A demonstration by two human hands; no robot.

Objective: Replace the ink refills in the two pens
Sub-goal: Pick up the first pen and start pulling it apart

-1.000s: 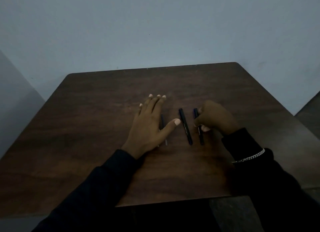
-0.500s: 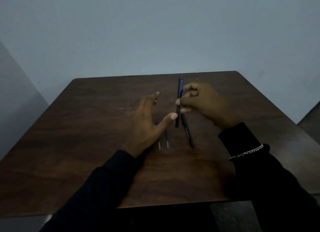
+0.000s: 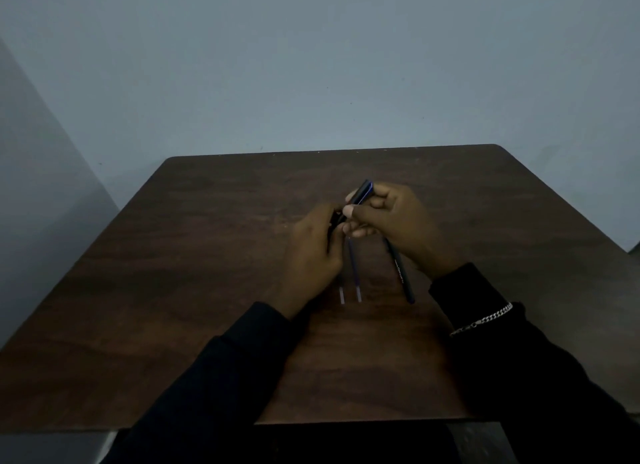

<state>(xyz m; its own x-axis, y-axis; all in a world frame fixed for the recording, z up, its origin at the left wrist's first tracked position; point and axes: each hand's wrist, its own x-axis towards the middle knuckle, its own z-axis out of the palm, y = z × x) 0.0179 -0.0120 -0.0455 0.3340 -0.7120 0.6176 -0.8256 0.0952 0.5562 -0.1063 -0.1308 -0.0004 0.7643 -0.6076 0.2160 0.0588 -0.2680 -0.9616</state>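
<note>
- Left hand: raised above the middle of the tabletop, fingers curled shut around the lower end of the lifted pen. The exact pinch point is hidden by the fingers.
- Two refills: thin sticks lying side by side on the tabletop, just below the left hand, pale ends toward the near edge. The left one is mostly covered by the hand. Cannot tell which are new or spent.
- Lifted pen: dark barrel with a blue line, held in the air between both hands, tilted, upper end toward the far edge.
- Right hand: closed on the upper part of that pen, thumb and fingertips pinching the barrel. A chain bracelet sits on the dark sleeve.
- Second pen: lies flat on the tabletop under and beside the right hand, its end pointing toward the near edge, untouched.
- Step, as judged: opening the first pen. The two hands are set to twist or pull the barrel apart.
- Next move calls for opposite turning of the two grips, then drawing the old refill out; small parts could slip in this dim light.
</note>
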